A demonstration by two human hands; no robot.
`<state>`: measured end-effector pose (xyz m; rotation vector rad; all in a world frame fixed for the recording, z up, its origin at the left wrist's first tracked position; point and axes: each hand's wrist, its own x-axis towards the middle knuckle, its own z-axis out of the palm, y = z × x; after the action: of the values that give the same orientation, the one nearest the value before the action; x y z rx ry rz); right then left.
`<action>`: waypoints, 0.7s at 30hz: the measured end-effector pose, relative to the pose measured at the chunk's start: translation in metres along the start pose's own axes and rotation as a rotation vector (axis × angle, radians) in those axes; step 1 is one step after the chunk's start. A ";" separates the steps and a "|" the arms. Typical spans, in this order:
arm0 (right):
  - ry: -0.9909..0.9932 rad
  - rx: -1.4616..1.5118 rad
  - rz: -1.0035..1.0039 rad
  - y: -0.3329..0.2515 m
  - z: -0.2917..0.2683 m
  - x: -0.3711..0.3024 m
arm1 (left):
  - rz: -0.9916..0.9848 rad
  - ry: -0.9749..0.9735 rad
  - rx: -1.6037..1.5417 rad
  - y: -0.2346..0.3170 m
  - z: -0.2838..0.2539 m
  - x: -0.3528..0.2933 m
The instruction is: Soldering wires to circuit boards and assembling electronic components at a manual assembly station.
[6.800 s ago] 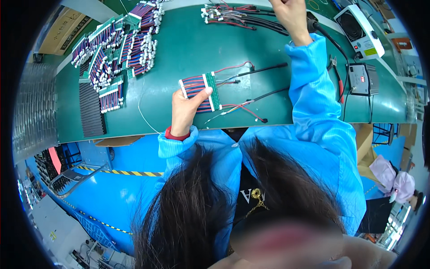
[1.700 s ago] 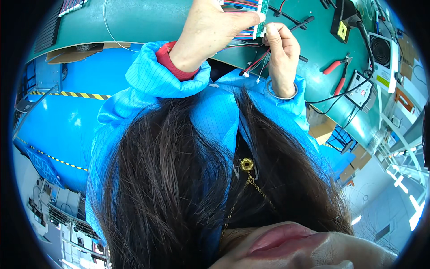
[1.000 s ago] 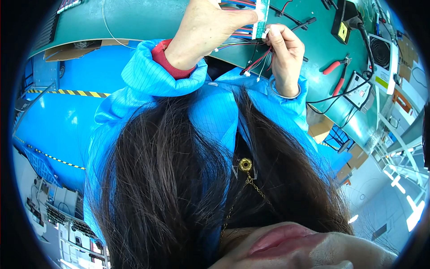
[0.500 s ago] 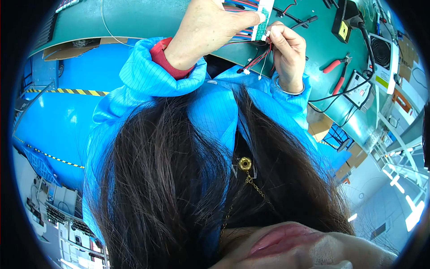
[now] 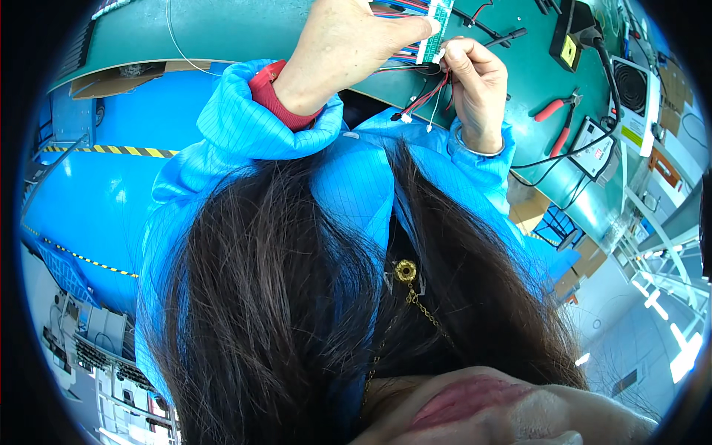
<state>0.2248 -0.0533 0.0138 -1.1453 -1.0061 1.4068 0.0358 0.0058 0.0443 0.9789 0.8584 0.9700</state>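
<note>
My left hand [image 5: 345, 52] is closed on a green circuit board [image 5: 437, 38] with white connectors along its edge, the thumb lying on its face. Red, blue and black wires [image 5: 404, 53] run from the board's left side under my palm. Beside the board's near right corner, my right hand [image 5: 478, 78] pinches a small white connector [image 5: 442, 55] between thumb and forefinger. From that pinch a bundle of thin red, black and white wires [image 5: 429, 96] hangs down, with small white plugs [image 5: 407, 118] at the loose ends. Whether the pinched connector is seated in the board I cannot tell.
On the green bench mat [image 5: 245, 30] to the right lie red-handled cutters [image 5: 561, 119]. Past them stand a white control box [image 5: 593, 148] with black cables, a soldering-iron stand [image 5: 569, 52] and a fan unit [image 5: 633, 85]. Black cable ends [image 5: 508, 35] lie behind my right hand.
Both hands keep nearly the same place and hold. The hanging wires have shifted slightly under my right hand, and the board has tilted a little.
</note>
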 end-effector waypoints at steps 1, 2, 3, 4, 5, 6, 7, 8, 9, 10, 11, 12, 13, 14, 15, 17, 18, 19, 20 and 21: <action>-0.011 0.004 0.005 0.000 -0.001 0.001 | -0.002 0.000 -0.003 -0.001 0.000 0.000; -0.021 0.007 0.010 0.000 -0.001 0.001 | -0.002 0.000 -0.004 0.000 0.000 0.000; -0.021 0.007 0.011 0.000 -0.001 0.001 | -0.005 -0.011 0.013 0.000 0.000 0.000; -0.013 -0.011 0.003 -0.001 -0.001 0.001 | -0.008 -0.021 0.030 0.001 -0.001 0.000; -0.007 -0.028 -0.004 -0.001 0.000 0.001 | -0.008 -0.020 0.030 0.003 0.000 0.000; -0.008 -0.028 -0.004 -0.001 0.001 0.000 | -0.019 -0.010 0.029 0.005 0.001 -0.001; 0.012 -0.076 -0.034 -0.002 0.003 0.000 | -0.031 -0.001 0.028 0.006 0.002 -0.001; 0.032 -0.124 -0.064 -0.003 0.004 -0.001 | -0.030 -0.001 0.028 0.006 0.003 -0.001; 0.032 -0.124 -0.064 -0.003 0.007 -0.002 | -0.032 0.011 0.021 0.005 0.004 -0.001; 0.082 -0.170 -0.103 -0.002 0.010 -0.003 | -0.033 0.023 0.014 0.004 0.005 0.000; 0.130 -0.215 -0.141 -0.002 0.013 -0.003 | -0.032 0.023 0.015 0.001 0.005 -0.001; 0.129 -0.215 -0.142 -0.001 0.015 -0.004 | -0.032 0.029 -0.026 -0.004 0.006 -0.001; 0.155 -0.238 -0.135 0.000 0.016 -0.005 | -0.032 0.035 -0.067 -0.006 0.006 -0.001; 0.185 -0.264 -0.128 0.000 0.017 -0.005 | -0.031 0.032 -0.068 -0.004 0.007 -0.001; 0.187 -0.265 -0.130 -0.001 0.017 -0.005 | -0.044 0.045 -0.045 -0.001 0.009 -0.002; 0.194 -0.265 -0.125 -0.002 0.019 -0.005 | -0.056 0.057 -0.023 -0.001 0.010 -0.001; 0.194 -0.266 -0.126 -0.002 0.020 -0.004 | -0.034 0.073 -0.036 -0.005 0.009 -0.002; 0.200 -0.272 -0.111 -0.002 0.021 -0.004 | -0.012 0.090 -0.048 -0.007 0.009 -0.002; 0.210 -0.278 -0.097 -0.003 0.022 -0.004 | -0.011 0.086 -0.049 -0.005 0.010 -0.001; 0.213 -0.280 -0.100 -0.004 0.024 -0.004 | -0.033 0.105 -0.021 -0.002 0.011 -0.002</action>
<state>0.2022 -0.0573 0.0226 -1.3964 -1.1126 1.0621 0.0454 0.0003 0.0465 0.9000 0.9470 1.0069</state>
